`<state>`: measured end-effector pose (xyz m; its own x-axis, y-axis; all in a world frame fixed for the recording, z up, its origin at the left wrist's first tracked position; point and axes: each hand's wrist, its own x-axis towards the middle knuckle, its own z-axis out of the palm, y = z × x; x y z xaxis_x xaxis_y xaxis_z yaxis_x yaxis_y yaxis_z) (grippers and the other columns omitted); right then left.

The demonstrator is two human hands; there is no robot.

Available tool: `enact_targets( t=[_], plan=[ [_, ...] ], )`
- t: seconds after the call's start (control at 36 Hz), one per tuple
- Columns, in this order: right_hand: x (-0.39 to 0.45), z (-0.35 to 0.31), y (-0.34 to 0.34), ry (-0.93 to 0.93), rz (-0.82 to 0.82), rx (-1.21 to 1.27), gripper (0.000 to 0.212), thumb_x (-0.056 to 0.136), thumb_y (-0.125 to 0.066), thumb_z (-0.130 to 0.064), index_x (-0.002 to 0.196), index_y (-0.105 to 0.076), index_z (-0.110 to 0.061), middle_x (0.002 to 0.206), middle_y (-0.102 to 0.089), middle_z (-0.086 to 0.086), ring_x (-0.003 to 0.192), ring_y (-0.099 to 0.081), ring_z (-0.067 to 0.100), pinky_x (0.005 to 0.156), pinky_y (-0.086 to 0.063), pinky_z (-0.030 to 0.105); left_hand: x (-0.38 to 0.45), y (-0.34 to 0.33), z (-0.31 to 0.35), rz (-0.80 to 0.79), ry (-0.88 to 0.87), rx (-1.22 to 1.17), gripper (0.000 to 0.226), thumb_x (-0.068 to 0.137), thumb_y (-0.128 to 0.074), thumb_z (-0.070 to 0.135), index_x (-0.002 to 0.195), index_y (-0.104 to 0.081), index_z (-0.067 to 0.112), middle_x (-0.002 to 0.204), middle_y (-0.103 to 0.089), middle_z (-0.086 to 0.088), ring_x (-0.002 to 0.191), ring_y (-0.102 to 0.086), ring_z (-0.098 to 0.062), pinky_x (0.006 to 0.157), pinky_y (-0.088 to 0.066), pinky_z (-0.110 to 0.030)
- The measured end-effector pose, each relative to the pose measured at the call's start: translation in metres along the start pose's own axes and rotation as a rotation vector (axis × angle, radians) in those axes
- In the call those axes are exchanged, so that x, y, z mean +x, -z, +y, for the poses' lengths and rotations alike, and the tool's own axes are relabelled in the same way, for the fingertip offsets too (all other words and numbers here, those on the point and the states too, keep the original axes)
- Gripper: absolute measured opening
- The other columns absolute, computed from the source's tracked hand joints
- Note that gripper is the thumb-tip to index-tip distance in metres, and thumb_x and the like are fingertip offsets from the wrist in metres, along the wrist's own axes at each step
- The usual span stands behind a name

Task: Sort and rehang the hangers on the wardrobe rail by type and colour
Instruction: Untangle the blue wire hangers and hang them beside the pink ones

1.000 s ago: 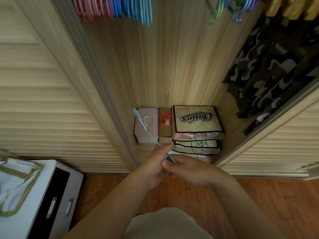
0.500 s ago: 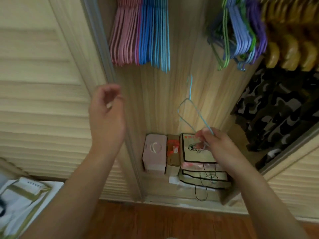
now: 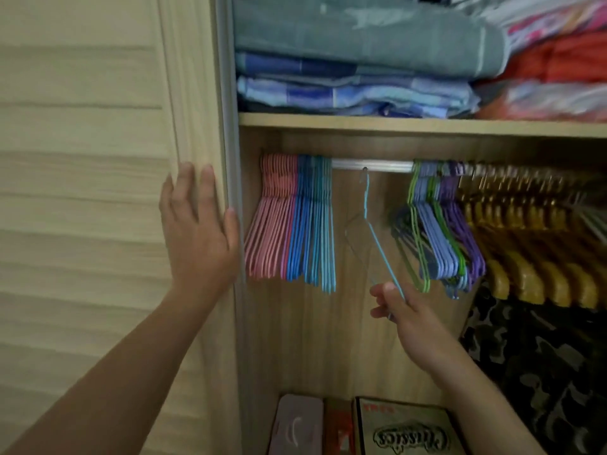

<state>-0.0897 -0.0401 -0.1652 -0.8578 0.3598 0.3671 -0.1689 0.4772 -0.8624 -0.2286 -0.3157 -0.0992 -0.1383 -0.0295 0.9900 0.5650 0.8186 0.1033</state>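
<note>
While right hand (image 3: 402,310) pinches hanger (image 3: 377,244), hook at rail (image 3: 371,165)

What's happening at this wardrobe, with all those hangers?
A person is sorting hangers by colour. Their right hand pinches the lower end of a light blue wire hanger, whose hook is up at the rail in the gap between the pink and blue bunch and the mixed green and purple bunch. Their left hand rests flat on the wardrobe door.
</note>
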Motion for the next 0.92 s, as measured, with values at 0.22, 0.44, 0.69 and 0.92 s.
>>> enact_targets(
  t=[0.22,0.44,0.69,0.92],
  plan=[
    [0.069,-0.015,-0.012,0.077,0.027,-0.19,0.042,0.105,-0.036,-0.046,0.106,-0.063,-0.014,0.098,-0.068,0.004,0.09,-0.069,0.023,0.084,-0.05,0.038,-0.003,-0.002,0.001,0.032,-0.015,-0.015,0.052,0.105,-0.051,0.016,0.149,-0.04,-0.008,0.148,-0.039,-0.035,0.142,-0.024,-0.038,0.119,-0.026,-0.064],
    [0.092,0.011,-0.04,0.129,0.036,-0.215,0.04,0.107,-0.039,-0.039,0.14,-0.048,-0.019,0.11,-0.056,-0.014,0.102,-0.068,0.025,0.089,-0.052,0.039,-0.004,-0.005,-0.001,0.033,-0.023,-0.01,0.053,0.105,-0.051,0.015,0.15,-0.037,-0.009,0.146,-0.039,-0.035,0.141,-0.023,-0.038,0.119,-0.025,-0.064],
    [0.094,0.015,-0.066,0.215,-0.043,-0.24,0.054,0.104,-0.029,-0.057,0.146,-0.047,-0.028,0.134,-0.062,-0.006,0.119,-0.061,0.016,0.101,-0.051,0.04,-0.005,-0.009,-0.004,0.031,-0.008,-0.026,0.053,0.106,-0.048,0.018,0.152,-0.036,-0.006,0.148,-0.038,-0.035,0.141,-0.029,-0.046,0.122,-0.021,-0.06],
    [0.096,0.013,-0.077,0.256,-0.097,-0.274,0.046,0.106,-0.032,-0.051,0.147,-0.044,-0.032,0.134,-0.062,-0.007,0.12,-0.059,0.013,0.098,-0.05,0.032,-0.005,-0.009,-0.003,0.019,0.004,-0.032,0.052,0.107,-0.046,0.019,0.152,-0.036,-0.006,0.148,-0.038,-0.036,0.139,-0.031,-0.053,0.122,-0.022,-0.06]
  ],
)
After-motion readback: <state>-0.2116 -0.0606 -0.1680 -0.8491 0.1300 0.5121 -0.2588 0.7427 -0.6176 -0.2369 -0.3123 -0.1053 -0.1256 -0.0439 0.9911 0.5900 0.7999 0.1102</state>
